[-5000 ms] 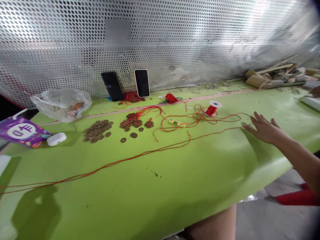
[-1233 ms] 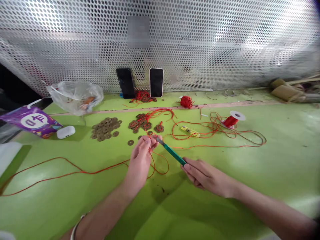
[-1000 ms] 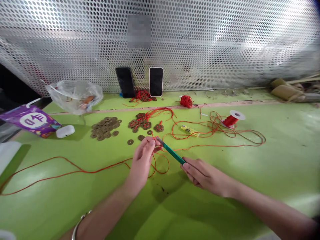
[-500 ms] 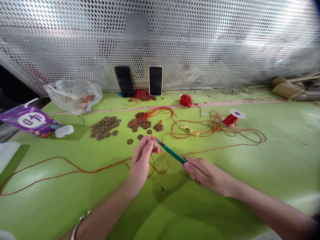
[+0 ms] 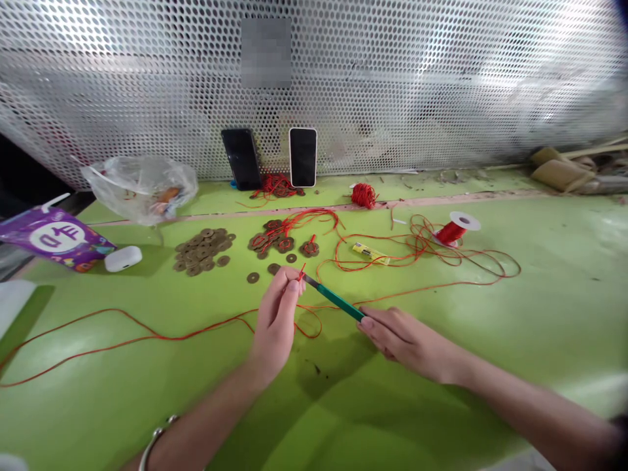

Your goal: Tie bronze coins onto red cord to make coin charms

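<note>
My left hand (image 5: 279, 314) is closed, pinching a red cord (image 5: 302, 269) between thumb and fingertips, with a short end sticking up. My right hand (image 5: 402, 340) grips the end of a slim green-handled tool with a metal tip (image 5: 338, 301). The tip meets the cord right at my left fingertips; whether it is a blade or tweezers is too small to tell. Beyond my left hand lie loose holed coins (image 5: 203, 250) in a pile, and several coin clusters tied with red cord (image 5: 269, 239). More red cord runs across the green table to both sides.
A white spool of red cord (image 5: 465, 221) stands on the right, near a yellow lighter (image 5: 371, 253). Behind are a red cord bundle (image 5: 364, 195) and two phones (image 5: 303, 157) leaning on perforated metal. At left are a plastic bag (image 5: 142, 186), a purple packet (image 5: 59, 237) and a white case (image 5: 123, 258).
The cord end at my left fingertips now leans right instead of standing upright. My left fingers have closed in more, and the cord loop below has shrunk. The tool stays nearly in place.
</note>
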The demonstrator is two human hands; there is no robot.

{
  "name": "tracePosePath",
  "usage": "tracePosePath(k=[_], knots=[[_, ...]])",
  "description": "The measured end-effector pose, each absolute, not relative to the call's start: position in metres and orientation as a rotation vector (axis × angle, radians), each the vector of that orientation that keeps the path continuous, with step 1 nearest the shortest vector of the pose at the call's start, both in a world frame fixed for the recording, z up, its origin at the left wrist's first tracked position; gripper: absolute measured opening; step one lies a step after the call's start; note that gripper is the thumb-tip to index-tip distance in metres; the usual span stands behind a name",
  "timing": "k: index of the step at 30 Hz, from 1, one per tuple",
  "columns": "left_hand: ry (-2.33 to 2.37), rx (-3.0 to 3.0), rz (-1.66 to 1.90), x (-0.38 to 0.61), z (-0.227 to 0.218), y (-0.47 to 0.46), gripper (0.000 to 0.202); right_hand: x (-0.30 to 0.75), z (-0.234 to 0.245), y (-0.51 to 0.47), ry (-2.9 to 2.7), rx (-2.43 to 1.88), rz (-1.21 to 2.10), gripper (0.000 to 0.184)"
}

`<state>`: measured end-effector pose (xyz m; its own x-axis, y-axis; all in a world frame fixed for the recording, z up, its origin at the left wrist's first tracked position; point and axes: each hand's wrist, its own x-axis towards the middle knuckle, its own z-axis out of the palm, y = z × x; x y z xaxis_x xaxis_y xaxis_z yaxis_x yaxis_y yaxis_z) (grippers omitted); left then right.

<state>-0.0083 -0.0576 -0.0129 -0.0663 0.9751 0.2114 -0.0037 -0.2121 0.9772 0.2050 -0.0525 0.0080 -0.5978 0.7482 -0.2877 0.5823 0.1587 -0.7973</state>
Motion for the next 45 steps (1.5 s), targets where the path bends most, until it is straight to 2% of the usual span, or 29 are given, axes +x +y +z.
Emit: tracePosePath(k=[15, 21, 27, 36, 45], knots=[[1.076, 1.072, 1.384, -0.001, -0.010, -0.059, 0.026, 0.202, -0.004, -0.058, -2.040, -1.098, 1.660, 0.036], [0.996, 1.037, 1.224, 0.003, -0.008, -0.063, 0.028, 0.199, -0.010, -0.063, -1.914, -1.047, 1.700, 0.040], [1.172, 1.193, 1.311, 0.004, -0.005, -0.062, 0.026, 0.195, -0.011, -0.064, -1.778, -1.001, 1.790, 0.043], [1.296, 1.250, 1.414, 0.004, 0.003, -0.057, 0.028, 0.193, -0.017, -0.066, -1.718, -0.986, 1.737, 0.042], [1.180, 1.155, 1.267, 0.010, 0.005, -0.064, 0.026, 0.190, -0.023, -0.070, -1.627, -0.976, 1.734, 0.041]])
